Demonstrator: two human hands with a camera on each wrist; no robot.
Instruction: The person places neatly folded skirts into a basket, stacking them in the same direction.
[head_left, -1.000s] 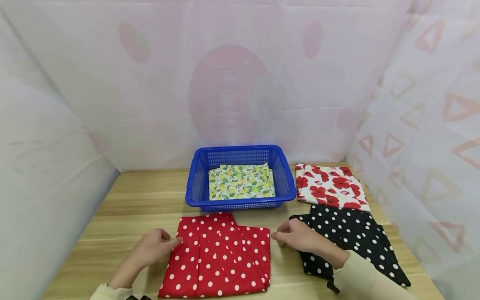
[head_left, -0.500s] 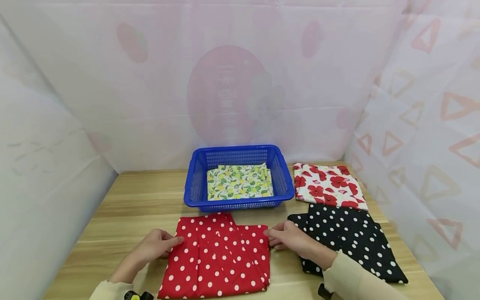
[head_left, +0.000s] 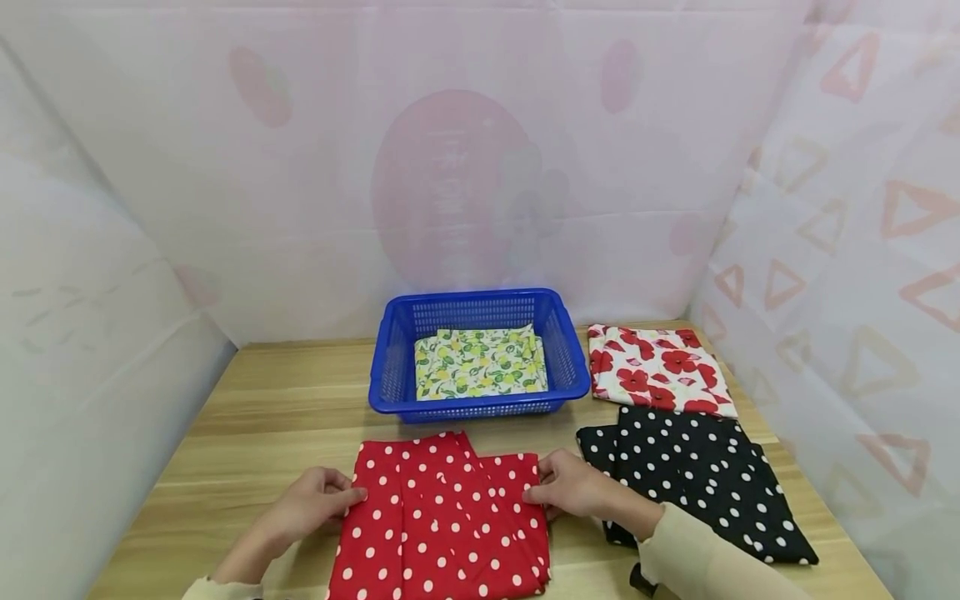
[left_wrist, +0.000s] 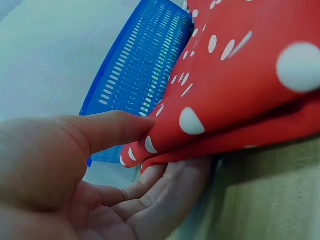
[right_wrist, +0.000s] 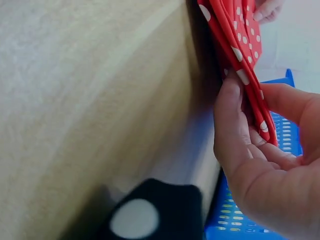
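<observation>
A folded red cloth with white polka dots (head_left: 442, 517) lies between the two hands at the front of the table. The left hand (head_left: 311, 504) pinches its left edge, thumb on top and fingers underneath, as the left wrist view shows. At the cloth's right edge, the right hand (head_left: 573, 485) grips the layers between thumb and fingers; in the right wrist view the edge (right_wrist: 250, 85) is raised off the table. Behind the cloth stands a blue plastic basket (head_left: 480, 408) with a folded lemon-print cloth (head_left: 480, 362) in it.
A folded black polka-dot cloth (head_left: 697, 475) lies to the right, partly behind the right forearm. Beyond it is a folded white cloth with red flowers (head_left: 663, 371), beside the basket. White printed sheets (head_left: 300, 183) wall the wooden table (head_left: 247, 417) at the back and sides.
The right hand has moved left onto the red cloth's right edge and taken hold of it. Both hands and the cloth have shifted slightly toward the front. The basket stays in place.
</observation>
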